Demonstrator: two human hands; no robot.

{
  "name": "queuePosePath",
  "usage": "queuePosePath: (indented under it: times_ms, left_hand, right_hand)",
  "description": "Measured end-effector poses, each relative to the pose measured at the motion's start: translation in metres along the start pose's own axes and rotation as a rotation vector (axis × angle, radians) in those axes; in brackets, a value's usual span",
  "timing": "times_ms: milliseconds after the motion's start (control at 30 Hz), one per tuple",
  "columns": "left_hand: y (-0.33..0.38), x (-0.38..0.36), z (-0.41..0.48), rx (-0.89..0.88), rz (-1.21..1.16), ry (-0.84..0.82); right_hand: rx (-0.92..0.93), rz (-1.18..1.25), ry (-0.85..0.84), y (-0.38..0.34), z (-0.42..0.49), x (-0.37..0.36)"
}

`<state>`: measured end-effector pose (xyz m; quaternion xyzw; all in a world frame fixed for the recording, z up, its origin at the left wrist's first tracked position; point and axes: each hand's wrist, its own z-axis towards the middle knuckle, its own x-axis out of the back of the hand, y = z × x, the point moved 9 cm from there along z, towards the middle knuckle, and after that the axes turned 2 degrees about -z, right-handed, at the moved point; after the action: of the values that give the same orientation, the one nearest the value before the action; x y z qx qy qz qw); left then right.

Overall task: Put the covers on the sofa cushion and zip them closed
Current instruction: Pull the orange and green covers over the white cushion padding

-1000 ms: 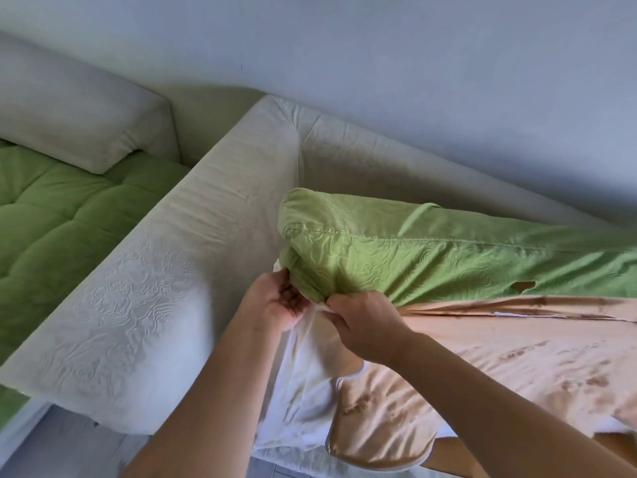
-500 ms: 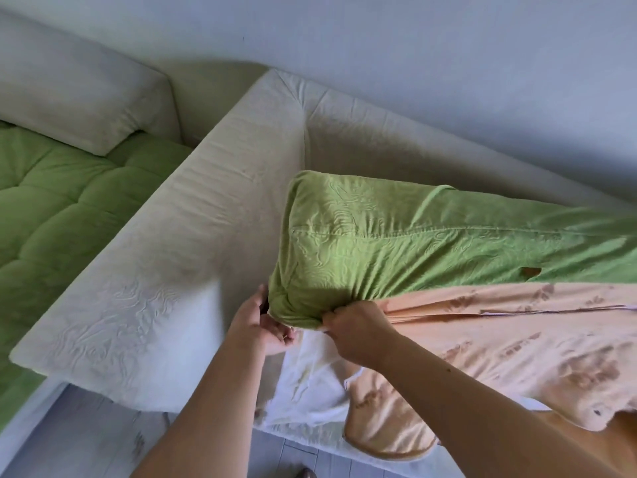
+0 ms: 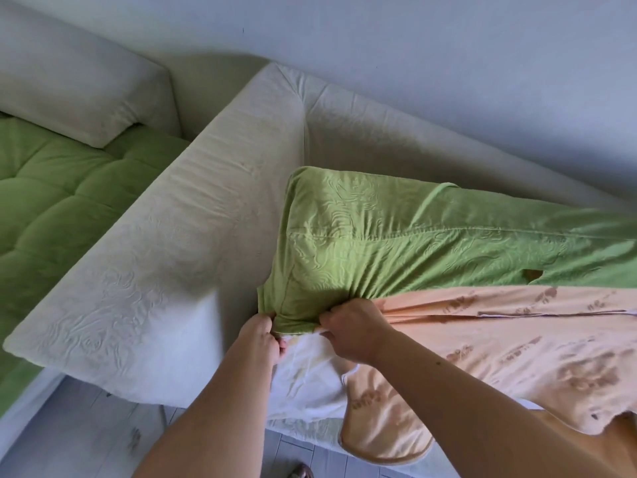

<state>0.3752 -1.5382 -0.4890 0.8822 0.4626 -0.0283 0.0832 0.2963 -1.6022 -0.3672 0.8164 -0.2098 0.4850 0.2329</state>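
Note:
A green embossed cover (image 3: 396, 243) is drawn over the far part of a sofa cushion that lies across the sofa seat. The cushion's near part shows its peach inner fabric (image 3: 517, 339) with brown marks, and white cloth (image 3: 310, 377) hangs below. My left hand (image 3: 263, 336) pinches the cover's lower left corner. Just to the right, my right hand (image 3: 351, 326) grips the green hem where it meets the peach fabric. No zip is visible.
The beige sofa armrest (image 3: 165, 257) runs diagonally to the left of the cushion, with the sofa back (image 3: 396, 132) against the wall. A green tufted seat (image 3: 58, 188) and a beige cushion (image 3: 76, 88) lie far left. Pale floor (image 3: 86, 439) shows below.
The green cover's corner has come further down over the cushion end. Both hands moved down and toward me with the hem.

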Motion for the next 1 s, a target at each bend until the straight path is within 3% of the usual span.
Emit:
queuePosePath:
  times_ms: [67,133,200,233,333,400,467,567,633,700,900,1000]
  left_hand:
    - [0.007,0.003,-0.004,-0.030,0.090,0.026]
    - [0.026,0.011,-0.013,-0.177,0.321,0.148]
    - [0.063,0.010,-0.037,-0.539,0.599,0.361]
    - [0.078,-0.004,-0.063,-0.774,0.634,0.369]
    - [0.097,-0.056,-0.161,-1.349,0.506,0.086]
    - [0.102,-0.088,-0.205,-1.540,0.562,-0.031]
    - [0.107,-0.120,-0.222,-1.582,0.829,-0.043]
    - [0.108,-0.151,-0.218,-1.519,1.515,0.250]
    - [0.105,-0.155,-0.213,-1.462,1.700,0.368]
    - [0.103,-0.154,-0.211,-1.465,1.714,0.409]
    - [0.106,-0.153,-0.210,-1.540,1.655,0.460]
    - [0.107,-0.155,-0.209,-1.598,1.592,0.478]
  right_hand:
    - [-0.005,0.001,-0.001,-0.001,-0.004,0.001]
    - [-0.025,0.003,-0.001,0.000,-0.007,0.004]
    - [-0.045,-0.018,-0.012,0.002,-0.010,0.006]
    - [-0.057,-0.037,0.009,0.005,-0.010,0.010]
    - [-0.024,0.005,0.126,0.005,-0.013,0.023]
    - [-0.020,-0.006,0.191,0.008,-0.020,0.031]
    - [-0.019,0.032,0.283,0.010,-0.025,0.033]
    - [0.018,0.142,0.220,0.007,-0.027,0.031]
    - [-0.017,0.112,0.187,0.017,-0.026,0.024]
    - [-0.053,0.091,0.272,0.033,-0.036,0.023]
    - [-0.431,0.013,0.631,0.162,-0.094,0.010]
    - [-0.424,-0.042,0.687,0.184,-0.095,0.014]
